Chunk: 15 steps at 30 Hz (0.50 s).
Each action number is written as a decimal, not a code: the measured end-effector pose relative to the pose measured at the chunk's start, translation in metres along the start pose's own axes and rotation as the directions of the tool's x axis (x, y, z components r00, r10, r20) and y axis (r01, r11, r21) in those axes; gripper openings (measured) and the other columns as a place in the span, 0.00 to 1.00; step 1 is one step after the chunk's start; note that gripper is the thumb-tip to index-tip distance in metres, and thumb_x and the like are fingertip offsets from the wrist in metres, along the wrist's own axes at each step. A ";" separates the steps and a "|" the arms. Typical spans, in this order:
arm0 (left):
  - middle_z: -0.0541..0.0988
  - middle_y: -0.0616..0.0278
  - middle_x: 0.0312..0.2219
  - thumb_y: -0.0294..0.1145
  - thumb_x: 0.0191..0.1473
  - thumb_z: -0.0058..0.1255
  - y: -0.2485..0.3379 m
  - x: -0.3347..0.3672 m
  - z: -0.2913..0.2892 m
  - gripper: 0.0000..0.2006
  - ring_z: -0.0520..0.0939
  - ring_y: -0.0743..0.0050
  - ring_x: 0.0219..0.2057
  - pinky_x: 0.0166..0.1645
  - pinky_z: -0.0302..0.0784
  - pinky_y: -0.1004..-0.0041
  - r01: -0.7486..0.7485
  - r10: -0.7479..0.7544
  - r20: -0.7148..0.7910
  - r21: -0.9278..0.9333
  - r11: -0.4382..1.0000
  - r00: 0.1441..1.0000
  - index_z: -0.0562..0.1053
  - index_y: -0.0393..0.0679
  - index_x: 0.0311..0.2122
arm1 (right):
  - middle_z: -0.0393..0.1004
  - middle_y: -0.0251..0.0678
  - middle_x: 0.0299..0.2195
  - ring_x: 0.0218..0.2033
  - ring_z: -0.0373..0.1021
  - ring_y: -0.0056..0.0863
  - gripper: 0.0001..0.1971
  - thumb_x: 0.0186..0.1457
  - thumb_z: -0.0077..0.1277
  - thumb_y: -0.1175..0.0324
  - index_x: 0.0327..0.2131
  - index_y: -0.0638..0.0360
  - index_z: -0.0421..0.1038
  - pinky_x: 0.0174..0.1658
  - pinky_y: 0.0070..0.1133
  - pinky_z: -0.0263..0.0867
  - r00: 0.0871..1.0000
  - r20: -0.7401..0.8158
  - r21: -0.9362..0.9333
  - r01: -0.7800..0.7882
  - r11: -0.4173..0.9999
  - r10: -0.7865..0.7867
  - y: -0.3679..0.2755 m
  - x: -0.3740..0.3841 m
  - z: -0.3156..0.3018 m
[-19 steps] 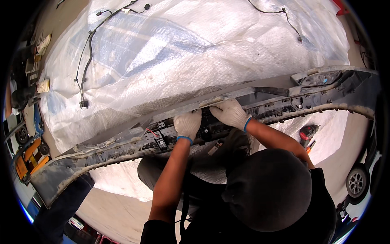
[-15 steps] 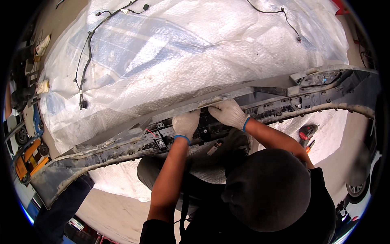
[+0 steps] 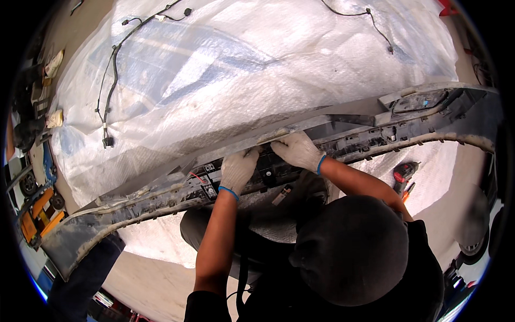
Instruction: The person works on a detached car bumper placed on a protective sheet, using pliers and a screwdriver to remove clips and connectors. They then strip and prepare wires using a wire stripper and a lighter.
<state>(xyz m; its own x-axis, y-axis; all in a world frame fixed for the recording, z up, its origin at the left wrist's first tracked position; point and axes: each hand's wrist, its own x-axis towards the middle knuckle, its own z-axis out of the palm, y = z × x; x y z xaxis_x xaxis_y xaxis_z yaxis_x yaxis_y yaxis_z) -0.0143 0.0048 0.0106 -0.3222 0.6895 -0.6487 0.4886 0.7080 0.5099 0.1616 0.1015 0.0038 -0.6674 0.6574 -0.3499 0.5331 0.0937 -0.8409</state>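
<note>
Floor: smooth, dull tan (image 3: 150,271), seen around the sheet's borders. Over it, a large white woven plastic sheet (image 3: 322,70), creased, scuffed with grey dirt, broad faded-blue printed patches (image 3: 214,45) toward its far left. Light: bright, whitish glare on the sheet's folds. Past the left edge, an orange-and-black wheeled piece of equipment (image 3: 42,205); near it, a dark round wheel (image 3: 28,184). Past the right edge, a dark tyre (image 3: 472,250), partly blurred. Off the far right corner, a bright red object (image 3: 447,7), kind unclear.
</note>
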 end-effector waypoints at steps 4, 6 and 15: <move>0.83 0.51 0.34 0.36 0.53 0.49 0.003 -0.003 -0.006 0.15 0.84 0.56 0.38 0.45 0.77 0.65 -0.079 0.077 0.051 0.029 0.996 0.996 0.80 0.43 0.42 | 0.77 0.51 0.29 0.33 0.75 0.49 0.13 0.54 0.49 0.66 0.35 0.64 0.79 0.41 0.39 0.71 0.999 -0.016 -0.041 0.030 0.999 -0.030 0.000 0.001 0.008; 0.83 0.51 0.34 0.35 0.52 0.49 -0.002 -0.004 -0.007 0.14 0.84 0.54 0.38 0.45 0.77 0.63 -0.146 0.145 0.023 0.063 0.987 0.989 0.80 0.42 0.42 | 0.77 0.51 0.28 0.32 0.75 0.49 0.12 0.54 0.49 0.66 0.34 0.63 0.79 0.41 0.39 0.71 0.997 -0.046 -0.049 0.054 0.997 -0.057 -0.002 0.002 0.013; 0.83 0.47 0.38 0.46 0.57 0.55 0.046 -0.019 -0.023 0.19 0.84 0.51 0.41 0.46 0.77 0.59 -0.106 0.079 0.115 0.248 0.963 0.990 0.77 0.41 0.46 | 0.78 0.45 0.30 0.33 0.76 0.45 0.12 0.53 0.52 0.61 0.34 0.57 0.79 0.39 0.37 0.72 0.991 -0.092 -0.136 0.086 0.987 -0.099 0.019 -0.008 0.027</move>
<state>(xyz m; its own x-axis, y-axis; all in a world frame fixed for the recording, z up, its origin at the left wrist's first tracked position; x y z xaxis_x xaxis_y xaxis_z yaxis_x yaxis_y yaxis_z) -0.0040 0.0281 0.0594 -0.1873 0.7211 -0.6670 0.7057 0.5711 0.4193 0.1626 0.0777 -0.0205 -0.6664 0.7107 -0.2255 0.5393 0.2505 -0.8040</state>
